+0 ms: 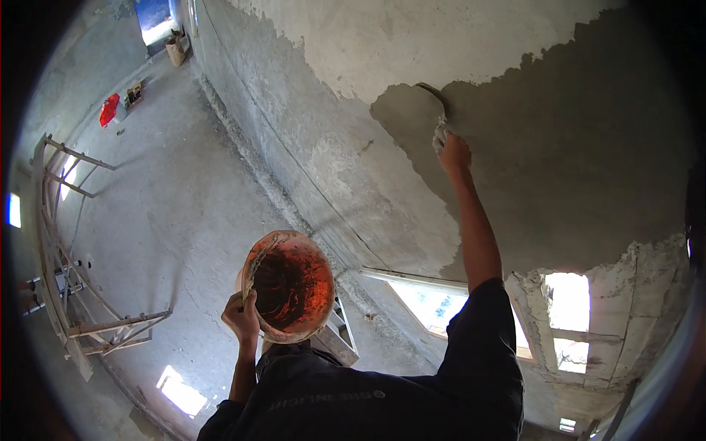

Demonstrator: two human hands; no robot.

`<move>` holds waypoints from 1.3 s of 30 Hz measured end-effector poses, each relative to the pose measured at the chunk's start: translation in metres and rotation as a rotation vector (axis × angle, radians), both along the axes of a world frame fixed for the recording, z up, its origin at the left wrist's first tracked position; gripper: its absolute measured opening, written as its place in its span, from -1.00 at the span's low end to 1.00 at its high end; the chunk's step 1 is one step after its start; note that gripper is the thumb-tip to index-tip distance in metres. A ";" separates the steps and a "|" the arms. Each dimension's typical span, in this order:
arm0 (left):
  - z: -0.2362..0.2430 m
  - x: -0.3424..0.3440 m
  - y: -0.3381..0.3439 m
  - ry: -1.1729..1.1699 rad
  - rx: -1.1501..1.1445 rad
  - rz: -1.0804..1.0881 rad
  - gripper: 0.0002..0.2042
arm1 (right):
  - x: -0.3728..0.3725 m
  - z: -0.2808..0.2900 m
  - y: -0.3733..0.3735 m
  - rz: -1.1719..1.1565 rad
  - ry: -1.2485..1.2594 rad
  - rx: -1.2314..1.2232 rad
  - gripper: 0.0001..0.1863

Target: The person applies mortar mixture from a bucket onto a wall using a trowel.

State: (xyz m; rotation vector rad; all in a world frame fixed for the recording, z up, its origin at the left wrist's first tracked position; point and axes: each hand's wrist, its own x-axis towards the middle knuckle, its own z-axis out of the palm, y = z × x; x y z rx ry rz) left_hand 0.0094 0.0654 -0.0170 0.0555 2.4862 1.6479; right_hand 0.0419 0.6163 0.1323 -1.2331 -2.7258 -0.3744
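Observation:
My left hand point(241, 316) grips the rim of a round orange bucket point(315, 283), tilted so its inside shows, with dark mortar residue smeared over the orange. My right arm is stretched up to the wall. Its hand point(452, 149), crusted with pale mortar on the fingers, is closed round the handle of a trowel. The thin, curved edge of the trowel blade point(439, 95) lies against the wall at the upper left border of a dark wet plaster patch point(573, 147). Dry, lighter wall point(419, 44) shows above and left of that patch.
A wooden trestle scaffold point(110, 327) stands at the left on the concrete floor point(176, 213). Bright window openings point(568, 309) lie at the lower right. Farther off are a red item point(109, 110) and a container point(175, 51) near a doorway. A thin cable point(272, 128) runs along the wall.

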 end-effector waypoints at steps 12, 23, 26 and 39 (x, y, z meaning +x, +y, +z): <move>-0.008 0.001 -0.014 0.066 -0.024 0.068 -0.73 | 0.023 0.028 -0.014 -0.004 0.306 0.124 -0.59; -0.007 -0.001 -0.016 0.002 -0.072 0.048 -0.71 | 0.011 -0.018 0.019 0.007 0.016 -0.033 -0.61; -0.008 -0.001 -0.019 -0.010 -0.078 0.032 -0.69 | 0.012 -0.004 0.008 -0.045 0.005 -0.064 -0.68; -0.006 -0.003 -0.017 0.042 -0.040 0.039 -0.74 | 0.004 0.007 -0.008 -0.008 -0.134 -0.072 -0.59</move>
